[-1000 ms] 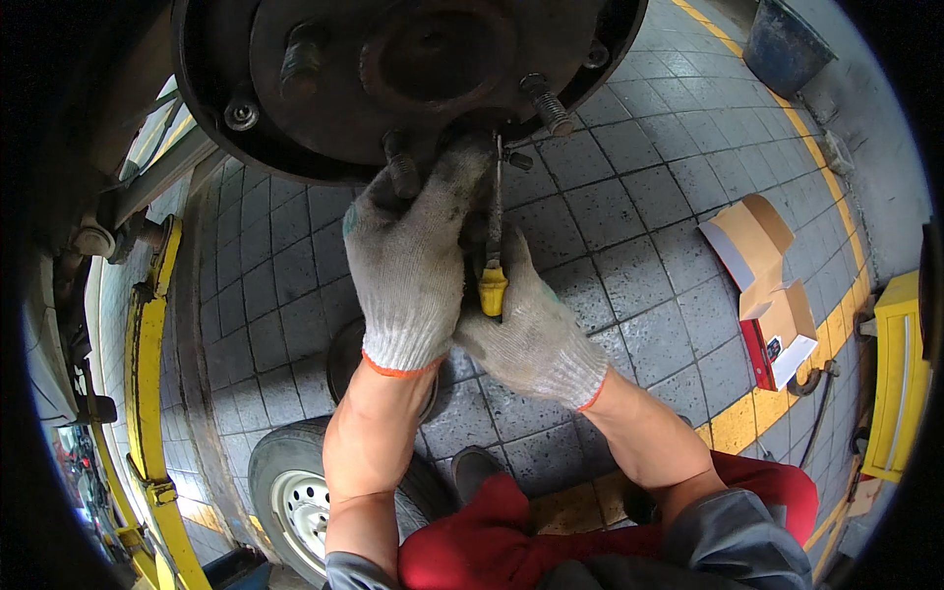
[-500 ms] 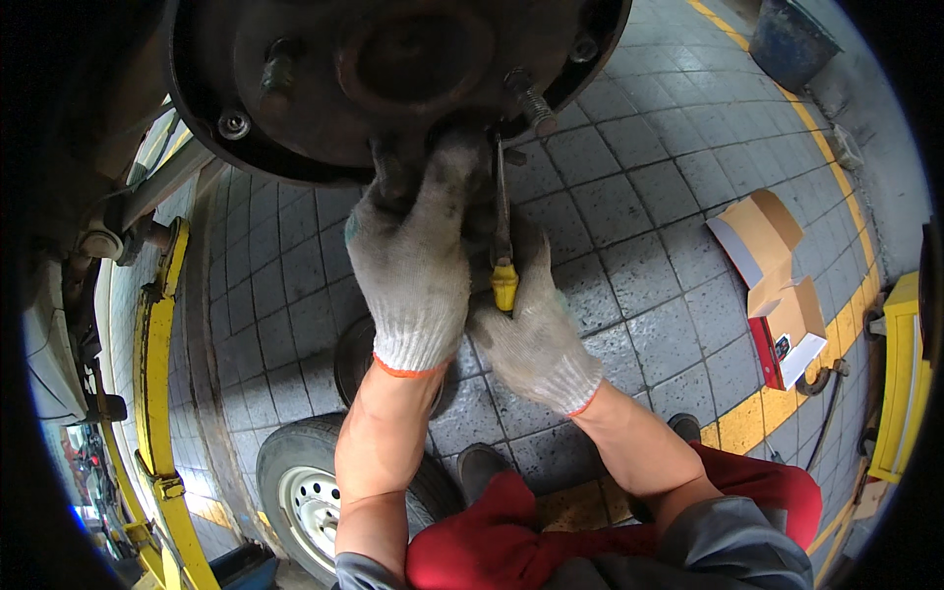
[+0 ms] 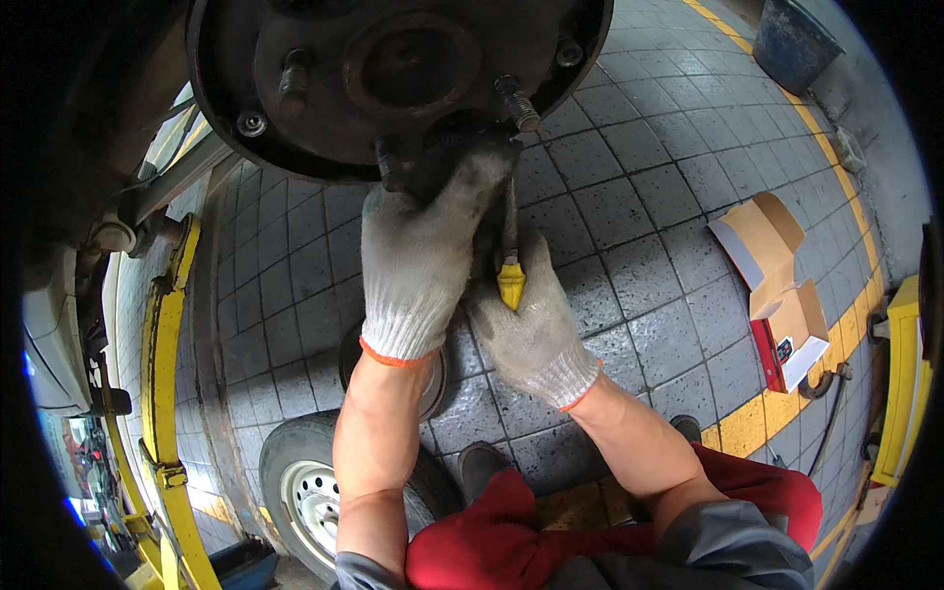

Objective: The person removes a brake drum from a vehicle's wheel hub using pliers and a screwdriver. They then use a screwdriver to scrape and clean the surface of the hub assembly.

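Note:
A dark, dirty wheel hub (image 3: pixel 413 69) with protruding threaded studs fills the top of the view. My left hand (image 3: pixel 418 261), in a grey-white knitted glove with an orange cuff edge, is at the hub's lower edge. Its fingers are bent and partly hidden, and one reaches to the upper end of a screwdriver shaft; whatever they grip does not show. In my gloved right hand (image 3: pixel 536 329) is the screwdriver (image 3: pixel 510 285), its yellow handle low and its metal shaft pointing up toward the hub. The screwdriver's tip is hidden by the left glove.
A wheel with a tyre (image 3: pixel 305 492) lies below my left forearm, near a round dark part (image 3: pixel 433 383). Yellow lift arms (image 3: pixel 162 374) stand at the left. An opened cardboard box (image 3: pixel 777 295), a bucket (image 3: pixel 795 44) and a yellow cabinet (image 3: pixel 897 379) are at the right.
The hub sits slightly higher and smaller in view. My left fingers have come out from under its edge and now cover the screwdriver's upper end. The screwdriver has shifted slightly right.

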The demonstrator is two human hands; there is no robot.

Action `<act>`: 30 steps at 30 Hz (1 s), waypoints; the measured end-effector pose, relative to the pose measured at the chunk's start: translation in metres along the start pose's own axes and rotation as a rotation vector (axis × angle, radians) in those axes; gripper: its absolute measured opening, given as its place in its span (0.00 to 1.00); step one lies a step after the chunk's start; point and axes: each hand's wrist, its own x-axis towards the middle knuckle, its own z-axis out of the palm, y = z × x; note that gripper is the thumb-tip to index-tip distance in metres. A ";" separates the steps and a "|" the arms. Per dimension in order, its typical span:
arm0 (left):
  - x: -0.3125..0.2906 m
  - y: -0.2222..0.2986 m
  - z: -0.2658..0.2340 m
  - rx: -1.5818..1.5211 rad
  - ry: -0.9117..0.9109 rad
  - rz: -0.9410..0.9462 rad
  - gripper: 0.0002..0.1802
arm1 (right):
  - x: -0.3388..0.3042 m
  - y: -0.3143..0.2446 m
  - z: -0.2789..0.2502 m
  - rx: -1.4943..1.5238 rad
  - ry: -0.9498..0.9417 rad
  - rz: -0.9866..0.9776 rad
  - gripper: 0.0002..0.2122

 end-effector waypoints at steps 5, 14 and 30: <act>0.006 -0.015 0.003 -0.239 0.024 -0.013 0.14 | -0.001 0.003 0.003 0.095 0.005 0.044 0.26; 0.008 -0.044 -0.013 -0.370 -0.120 0.154 0.19 | 0.003 -0.007 -0.003 -0.129 0.020 0.041 0.28; 0.002 -0.028 -0.006 -0.268 -0.012 0.147 0.17 | 0.015 0.004 0.012 -0.139 0.075 -0.207 0.29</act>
